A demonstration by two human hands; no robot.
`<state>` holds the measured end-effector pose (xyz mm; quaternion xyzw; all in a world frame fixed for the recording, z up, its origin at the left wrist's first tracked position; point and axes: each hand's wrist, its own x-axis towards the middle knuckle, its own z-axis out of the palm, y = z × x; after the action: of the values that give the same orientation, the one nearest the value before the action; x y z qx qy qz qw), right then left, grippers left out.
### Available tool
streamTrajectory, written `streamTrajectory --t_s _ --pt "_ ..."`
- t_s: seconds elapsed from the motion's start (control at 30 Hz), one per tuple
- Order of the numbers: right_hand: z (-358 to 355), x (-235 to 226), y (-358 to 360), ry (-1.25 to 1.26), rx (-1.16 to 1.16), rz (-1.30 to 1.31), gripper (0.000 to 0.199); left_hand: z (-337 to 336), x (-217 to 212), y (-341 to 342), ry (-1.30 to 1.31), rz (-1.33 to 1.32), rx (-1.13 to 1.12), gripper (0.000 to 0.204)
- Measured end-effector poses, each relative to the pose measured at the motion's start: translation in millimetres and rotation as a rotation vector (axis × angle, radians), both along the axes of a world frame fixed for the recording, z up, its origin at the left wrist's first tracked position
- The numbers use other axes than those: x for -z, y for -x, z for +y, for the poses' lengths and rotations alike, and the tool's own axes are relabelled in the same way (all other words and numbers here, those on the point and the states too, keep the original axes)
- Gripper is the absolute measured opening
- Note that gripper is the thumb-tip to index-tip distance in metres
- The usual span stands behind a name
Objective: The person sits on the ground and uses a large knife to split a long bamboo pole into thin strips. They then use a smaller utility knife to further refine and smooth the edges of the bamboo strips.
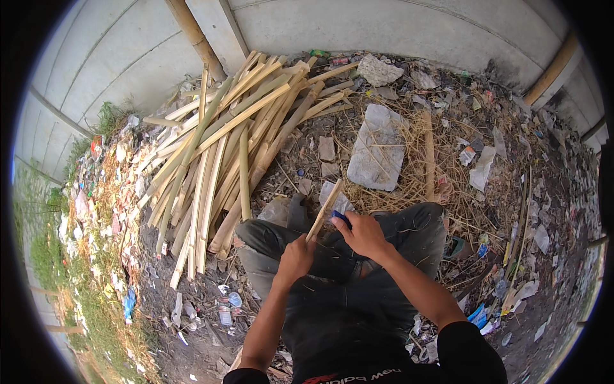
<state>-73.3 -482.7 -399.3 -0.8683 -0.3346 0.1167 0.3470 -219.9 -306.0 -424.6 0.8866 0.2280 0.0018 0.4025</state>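
Observation:
My left hand (295, 258) is closed around the lower end of a split bamboo strip (325, 208), which slants up and away over my crossed legs. Close to its right side, my right hand (365, 236) grips a small blue-handled tool (340, 219). The tool's working end lies at or very near the strip; its blade, if it has one, is too small to make out. Beyond my left knee lies a large heap of split bamboo strips (246, 131), piled loosely in crossing directions.
A pale flat slab (377, 148) lies ahead among straw-like shavings (412, 163), beside a lone bamboo piece (429, 157). A rough stone (379, 70) sits near the grey wall (396, 29). Litter covers the ground on both sides, including a clear plastic cup (225, 315).

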Motion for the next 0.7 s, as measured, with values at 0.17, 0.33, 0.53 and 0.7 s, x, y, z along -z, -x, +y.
streamTrajectory --t_s 0.17,0.33,0.53,0.7 --pt "9 7 -4 0.165 -0.073 -0.071 0.052 -16 -7 -7 -0.035 0.079 -0.055 0.037" --pt "8 -5 -29 0.294 -0.058 -0.103 0.054 -13 -2 -1 -0.052 0.088 -0.039 0.038" --pt "-66 27 -152 0.251 0.456 -0.098 0.055 -6 -12 23 0.018 0.206 -0.04 0.046" --pt "-29 7 -71 0.111 0.12 -0.182 0.054 8 4 18 0.048 0.163 -0.037 0.051"
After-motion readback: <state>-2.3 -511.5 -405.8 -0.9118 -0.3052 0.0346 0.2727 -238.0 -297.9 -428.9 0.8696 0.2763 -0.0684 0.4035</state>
